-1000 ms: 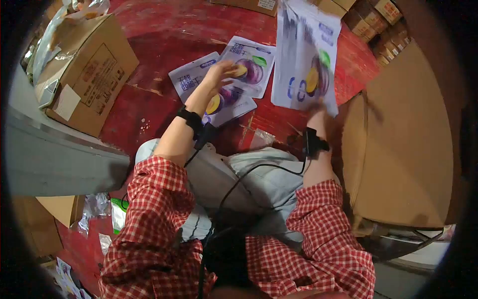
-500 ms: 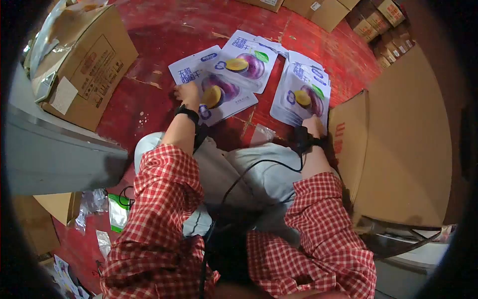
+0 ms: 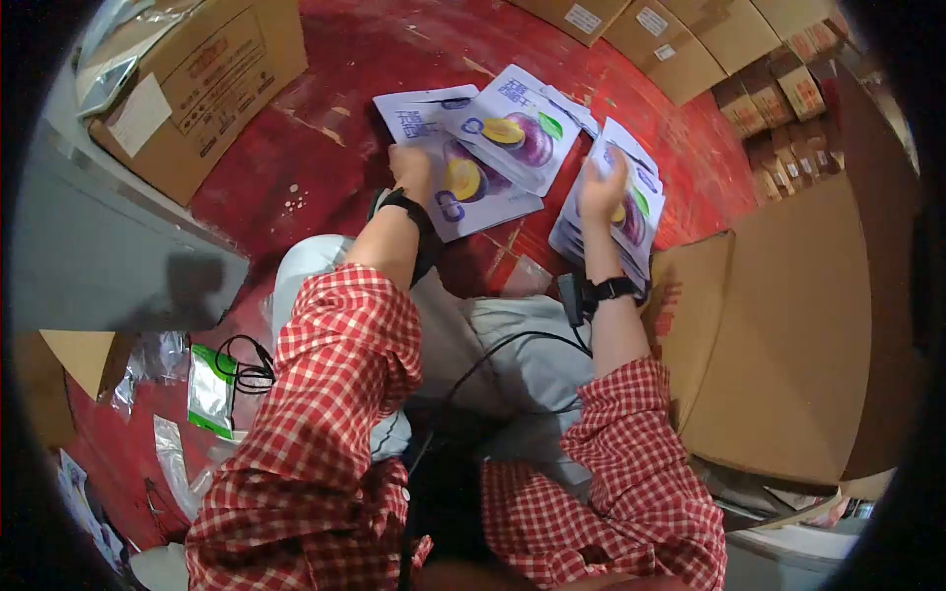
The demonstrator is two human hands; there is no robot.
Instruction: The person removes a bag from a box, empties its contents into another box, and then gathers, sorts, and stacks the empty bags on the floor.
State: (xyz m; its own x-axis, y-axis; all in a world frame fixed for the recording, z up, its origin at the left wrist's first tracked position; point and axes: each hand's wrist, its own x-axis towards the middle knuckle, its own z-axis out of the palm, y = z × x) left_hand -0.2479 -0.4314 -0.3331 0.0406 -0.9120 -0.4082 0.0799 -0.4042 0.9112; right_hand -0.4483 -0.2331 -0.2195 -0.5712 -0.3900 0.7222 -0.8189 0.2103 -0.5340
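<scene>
White snack pouches printed with a purple and yellow plum lie on the red floor. My left hand (image 3: pixel 409 169) rests on the near left edge of the left pile of pouches (image 3: pixel 498 148), fingers curled on the lowest pouch. My right hand (image 3: pixel 601 187) lies flat, fingers spread, on top of the right stack of pouches (image 3: pixel 631 222). Both wrists carry black bands with cables running back to my lap.
A large open cardboard box (image 3: pixel 788 325) stands at my right, touching the right stack. Another carton (image 3: pixel 187 79) sits far left beside a grey ledge (image 3: pixel 99 246). Rows of small cartons (image 3: pixel 778 108) line the back. Plastic wrappers and a green packet (image 3: pixel 209 389) lie at left.
My right hand laid the raised pouches down onto the floor as a stack and now presses on top. My left hand drew back from the plum pouches to their near left edge.
</scene>
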